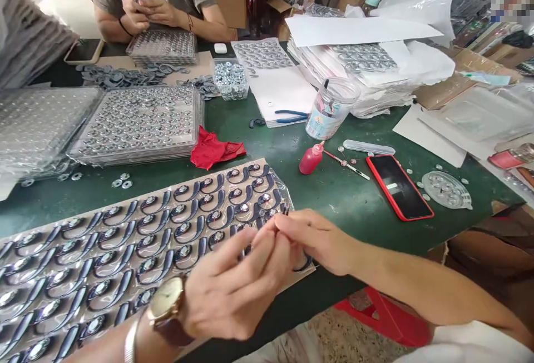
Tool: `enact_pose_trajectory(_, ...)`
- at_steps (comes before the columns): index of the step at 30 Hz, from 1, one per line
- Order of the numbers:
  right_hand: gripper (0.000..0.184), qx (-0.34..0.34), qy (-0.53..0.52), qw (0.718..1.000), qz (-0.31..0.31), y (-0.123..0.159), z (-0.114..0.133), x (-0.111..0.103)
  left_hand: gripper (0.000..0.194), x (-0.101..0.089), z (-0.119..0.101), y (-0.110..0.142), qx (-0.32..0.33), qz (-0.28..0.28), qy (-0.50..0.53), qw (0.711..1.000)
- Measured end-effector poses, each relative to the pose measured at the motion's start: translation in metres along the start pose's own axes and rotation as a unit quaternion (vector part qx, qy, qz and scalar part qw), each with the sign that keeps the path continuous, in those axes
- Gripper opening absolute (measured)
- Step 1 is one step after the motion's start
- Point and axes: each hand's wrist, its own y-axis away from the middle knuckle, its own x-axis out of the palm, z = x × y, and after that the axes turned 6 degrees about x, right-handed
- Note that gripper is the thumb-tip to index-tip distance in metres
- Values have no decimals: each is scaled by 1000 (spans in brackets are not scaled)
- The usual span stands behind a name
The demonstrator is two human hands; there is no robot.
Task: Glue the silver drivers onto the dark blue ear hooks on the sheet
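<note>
My left hand (242,279) and my right hand (321,238) meet over the right end of a cardboard sheet (144,196). Their fingers are pinched together, and the small dark tip of something (285,207) shows above them; the rest of it is hidden. Beneath and left of the hands, rows of dark curved pieces with round shiny heads (183,250) lie on the sheet under clear plastic. A gold-rimmed watch (167,298) is on my left wrist.
Beyond the sheet are a red cloth (212,149), trays of round metal parts (142,118), a red squeeze bottle (311,160), tweezers (346,164), a red-cased phone (399,187) and a clear jar (329,113). Across the table, a person's hands (152,10) hold a grey piece.
</note>
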Motion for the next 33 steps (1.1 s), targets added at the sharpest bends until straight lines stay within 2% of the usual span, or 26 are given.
enact_pose_trajectory(1, 49, 19, -88, 996, -14, -1, -5, 0, 34, 7, 1, -4, 1, 5, 15, 1000)
enact_pose_trajectory(3, 42, 12, -219, 973, -65, -7, -14, -11, 38, 17, 8, -8, -54, 21, 31, 998)
enact_pose_trajectory(5, 42, -38, -276, 949, -149, -13, -20, -28, 33, 21, 19, -10, -140, 45, 34, 989)
enact_pose_trajectory(7, 45, -50, -306, 934, -180, -15, -24, -43, 22, 23, 30, -11, -190, 80, 32, 978)
enact_pose_trajectory(9, 47, -29, -321, 932, -166, -13, -26, -50, 15, 26, 37, -11, -199, 119, 44, 972)
enact_pose_trajectory(12, 45, -11, -308, 944, -121, -10, -28, -45, 14, 32, 39, -10, -212, 147, 62, 964)
enact_pose_trajectory(15, 45, -5, -284, 952, -114, -11, -30, -38, 11, 38, 34, -8, -232, 142, 76, 959)
enact_pose_trajectory(19, 47, -3, -261, 957, -126, -13, -31, -39, 12, 41, 30, -7, -256, 106, 101, 956)
enact_pose_trajectory(22, 41, 2, -185, 973, -135, -10, -31, -39, 11, 36, 32, -6, -254, 80, 125, 956)
enact_pose_trajectory(26, 25, -19, -1, 992, -123, -2, -29, -30, 17, 14, 37, -6, -216, 42, 119, 968)
enact_pose_trajectory(29, 23, -57, 68, 994, -56, 3, -27, -22, 32, -8, 35, -3, -147, 20, 86, 985)
enact_pose_trajectory(33, 33, -86, 74, 993, 24, 6, -28, -14, 41, -32, 28, 8, -66, 54, 35, 996)
